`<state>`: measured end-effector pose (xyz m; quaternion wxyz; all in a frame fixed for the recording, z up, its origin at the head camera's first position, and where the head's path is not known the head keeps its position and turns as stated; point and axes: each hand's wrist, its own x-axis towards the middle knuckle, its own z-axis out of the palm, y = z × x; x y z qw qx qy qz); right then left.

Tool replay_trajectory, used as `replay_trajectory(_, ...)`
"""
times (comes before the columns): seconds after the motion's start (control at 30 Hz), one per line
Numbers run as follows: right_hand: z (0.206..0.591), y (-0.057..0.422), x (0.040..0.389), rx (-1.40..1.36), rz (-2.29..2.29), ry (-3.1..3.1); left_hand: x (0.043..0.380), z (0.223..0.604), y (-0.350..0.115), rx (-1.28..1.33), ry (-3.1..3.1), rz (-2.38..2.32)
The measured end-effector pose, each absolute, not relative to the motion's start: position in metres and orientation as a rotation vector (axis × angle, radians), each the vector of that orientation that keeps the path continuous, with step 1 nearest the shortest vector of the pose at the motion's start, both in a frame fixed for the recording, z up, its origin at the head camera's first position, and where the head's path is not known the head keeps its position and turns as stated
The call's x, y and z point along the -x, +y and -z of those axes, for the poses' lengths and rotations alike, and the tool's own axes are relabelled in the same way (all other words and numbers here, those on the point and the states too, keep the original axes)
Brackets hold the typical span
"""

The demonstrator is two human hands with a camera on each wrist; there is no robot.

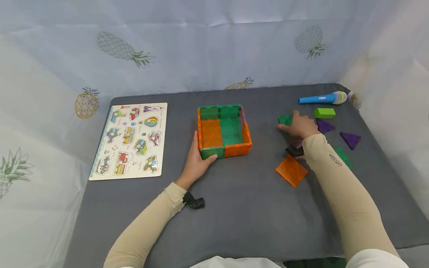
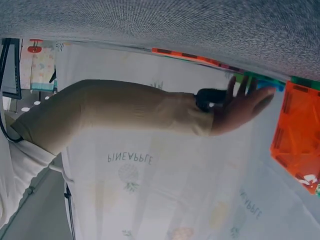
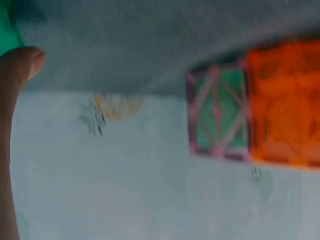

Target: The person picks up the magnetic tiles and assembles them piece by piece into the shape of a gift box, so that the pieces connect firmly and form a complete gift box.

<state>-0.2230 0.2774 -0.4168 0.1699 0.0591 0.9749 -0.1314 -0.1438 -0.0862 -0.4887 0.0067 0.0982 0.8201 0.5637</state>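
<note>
A square open-topped box of translucent magnetic tiles (image 1: 237,150), in orange, green and some pink, stands mid-table. My left hand (image 1: 197,160) lies against its near left corner, fingers straight along the left wall and thumb at the green front tile. At the right, my right hand (image 1: 301,125) holds a green magnetic tile (image 1: 285,119) between thumb and forefinger. In the right wrist view, the thumb (image 3: 24,65) lies along that tile's edge; the other fingers are out of sight. An orange square tile (image 1: 291,171) lies just in front of this hand, with a pink tile (image 1: 296,143) partly hidden under it.
Purple triangle tiles (image 1: 350,140), a green tile (image 1: 343,158) and a light green block (image 1: 324,113) lie around the right forearm. Behind them is a blue toy microphone (image 1: 321,98). A picture puzzle board (image 1: 129,141) lies at the left. A pineapple-print curtain (image 1: 214,48) hangs behind the table.
</note>
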Motion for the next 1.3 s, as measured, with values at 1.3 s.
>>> replay_trajectory(1.3, 0.372, 0.091, 0.288, 1.160, 0.398, 2.581, 0.145, 0.493, -0.082, -0.311, 2.616, -1.706)
